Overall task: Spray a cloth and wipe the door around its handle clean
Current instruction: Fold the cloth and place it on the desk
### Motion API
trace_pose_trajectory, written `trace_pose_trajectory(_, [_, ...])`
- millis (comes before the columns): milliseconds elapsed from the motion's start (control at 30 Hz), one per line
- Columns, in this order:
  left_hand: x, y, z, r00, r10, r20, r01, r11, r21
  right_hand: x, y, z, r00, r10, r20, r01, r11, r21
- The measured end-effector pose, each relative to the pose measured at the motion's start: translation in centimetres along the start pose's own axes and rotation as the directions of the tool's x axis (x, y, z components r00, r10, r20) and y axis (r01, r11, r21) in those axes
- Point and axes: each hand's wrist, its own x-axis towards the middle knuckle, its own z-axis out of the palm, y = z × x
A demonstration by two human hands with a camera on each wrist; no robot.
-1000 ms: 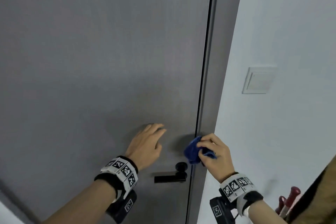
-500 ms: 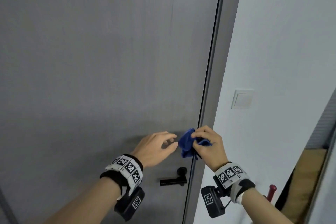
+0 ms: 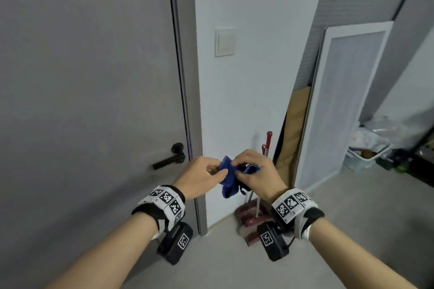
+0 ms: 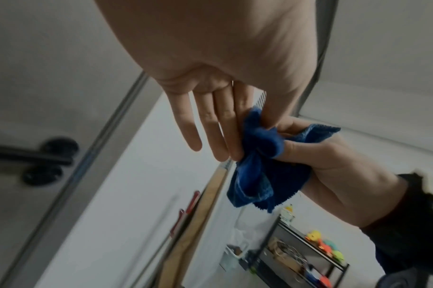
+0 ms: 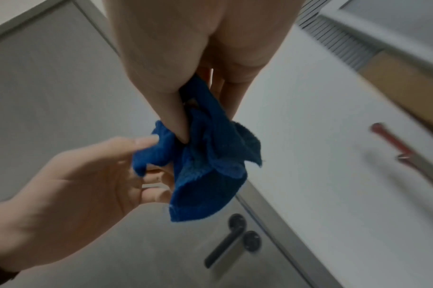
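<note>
Grey and matte, the flat door stands left of my hands, its slim black lever handle untouched. Between my left hand and right hand bunches the fuzzy blue cloth, pinched by both.

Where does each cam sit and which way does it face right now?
Head: on the head, looking forward and down at the grey door, white wall and both hands, left hand, right hand.
Left wrist: under the left hand, looking along its fingers at the blue cloth.
Right wrist: under the right hand, looking along it at the cloth and black handle.
Shared: all three show both hands on the cloth.
</note>
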Motion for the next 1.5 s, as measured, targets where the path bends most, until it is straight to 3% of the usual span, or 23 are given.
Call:
trace_pose_trajectory(133, [0.8,1.6,8.7,0.995,-0.003,0.096,0.004,1.000,-0.008,-8.2,3.1,-6.5,0.991,0.109,-0.079,-0.114,0.991,-0.063])
trace_pose_trajectory(200, [0.5,3.0,13.4,0.991,-0.022,0.136,0.022,1.000,0.005,-12.9,5.1,-9.6,0.970,0.166,-0.178,-0.181,0.981,-0.070])
trace_pose_trajectory(367, [-2.9,5.1,24.4,0.972,-0.137,0.189,0.133,0.991,0.032,-25.6,9.8,-15.0,0.833,0.402,-0.380,-0.407,0.911,0.072])
trace_pose_trajectory(500, [-6.9,5.8,31.1,0.946,-0.226,0.231,0.227,0.974,0.025,-34.6,12.3,-17.4,0.748,0.503,-0.433,-0.534,0.844,0.059])
trace_pose_trajectory(767, [-12.7,7.8,40.6,0.863,-0.336,0.377,0.352,0.936,0.029,-49.7,11.9,-22.1,0.658,0.555,-0.509,-0.660,0.750,-0.037])
trace_pose_trajectory(933, [-13.2,10.6,46.3,0.805,-0.323,0.499,0.316,0.943,0.101,-56.3,9.4,-25.9,0.567,0.576,-0.589,-0.708,0.706,0.009])
trace_pose_trajectory(1100, [-12.8,14.1,52.9,0.727,-0.240,0.643,0.242,0.966,0.087,-62.6,7.0,-28.5,0.405,0.617,-0.675,-0.788,0.609,0.084])
trace_pose_trajectory(1267, [-15.5,17.4,58.7,0.671,-0.183,0.719,0.219,0.975,0.044,-69.9,5.7,-30.6,0.288,0.617,-0.732,-0.889,0.457,0.035])
trace_pose_trajectory(1400, [-18.0,19.9,62.9,0.616,-0.176,0.768,0.208,0.976,0.057,-75.3,5.2,-32.9,0.209,0.607,-0.767,-0.891,0.442,0.107])
trace_pose_trajectory(1500, [-19.1,21.0,66.3,0.618,-0.175,0.766,0.207,0.977,0.057,-78.7,6.5,-35.0,0.170,0.644,-0.746,-0.867,0.457,0.198])
